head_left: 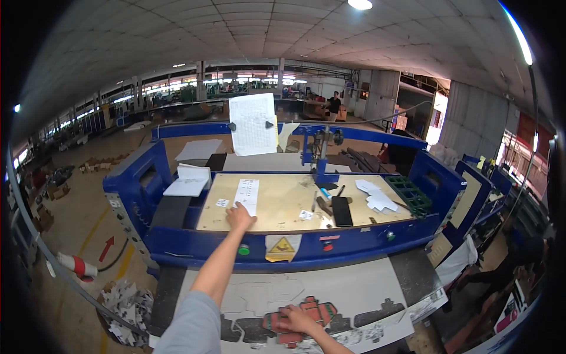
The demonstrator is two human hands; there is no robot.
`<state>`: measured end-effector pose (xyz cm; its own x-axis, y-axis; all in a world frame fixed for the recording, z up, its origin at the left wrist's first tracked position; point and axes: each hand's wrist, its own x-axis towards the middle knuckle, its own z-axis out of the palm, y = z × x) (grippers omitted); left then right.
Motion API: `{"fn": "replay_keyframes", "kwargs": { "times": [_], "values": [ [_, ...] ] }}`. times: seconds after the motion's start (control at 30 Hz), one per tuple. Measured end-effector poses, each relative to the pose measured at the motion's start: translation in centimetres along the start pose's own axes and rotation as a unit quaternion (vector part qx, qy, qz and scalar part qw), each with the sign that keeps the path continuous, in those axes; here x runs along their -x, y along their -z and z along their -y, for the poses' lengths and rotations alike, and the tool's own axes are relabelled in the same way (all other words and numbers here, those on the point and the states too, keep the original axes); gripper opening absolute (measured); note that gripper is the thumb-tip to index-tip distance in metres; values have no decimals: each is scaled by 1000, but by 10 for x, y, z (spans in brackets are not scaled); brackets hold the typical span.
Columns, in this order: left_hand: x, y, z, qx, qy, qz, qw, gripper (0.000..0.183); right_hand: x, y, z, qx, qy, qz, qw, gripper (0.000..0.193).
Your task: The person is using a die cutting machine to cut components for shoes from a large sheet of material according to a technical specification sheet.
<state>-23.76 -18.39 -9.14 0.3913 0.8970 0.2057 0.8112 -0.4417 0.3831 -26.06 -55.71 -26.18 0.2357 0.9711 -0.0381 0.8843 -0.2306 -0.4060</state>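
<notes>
My left hand (240,219) reaches forward over the machine's pale top board (277,200). Its fingers are stretched out and touch the lower end of a white printed paper strip (247,194). Lower down, my right hand (298,320) grips a red cutting die (309,310) with dark green edges, fingers bent over its top. The die lies on a pale grey sheet (253,289) spread across the machine's front bed. Angular cut-out gaps run along the sheet's near side, with dark surface showing through.
On the board lie a black phone (341,211), white cut pieces (376,196), a blue-capped tube (325,193) and small labels. A green crate (408,192) sits at right. Clipped papers (253,124) stand behind. A scrap bin (125,307) is left. A person (333,106) stands far off.
</notes>
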Motion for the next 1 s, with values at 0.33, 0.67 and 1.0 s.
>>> {"fn": "replay_keyframes", "kwargs": {
  "times": [0.33, 0.67, 1.0],
  "values": [
    [-58, 29, 47, -49, 23, 145, 988, 137, 135, 306, 32, -37, 355, -423, 833, 31],
    [-19, 67, 27, 389, -42, 10, 920, 59, 176, 370, 59, -340, 308, -404, 791, 23],
    [-6, 46, 40, 386, -48, -15, 921, 39, -1, 263, 90, -124, 521, -299, 790, 19]
  ]
}}
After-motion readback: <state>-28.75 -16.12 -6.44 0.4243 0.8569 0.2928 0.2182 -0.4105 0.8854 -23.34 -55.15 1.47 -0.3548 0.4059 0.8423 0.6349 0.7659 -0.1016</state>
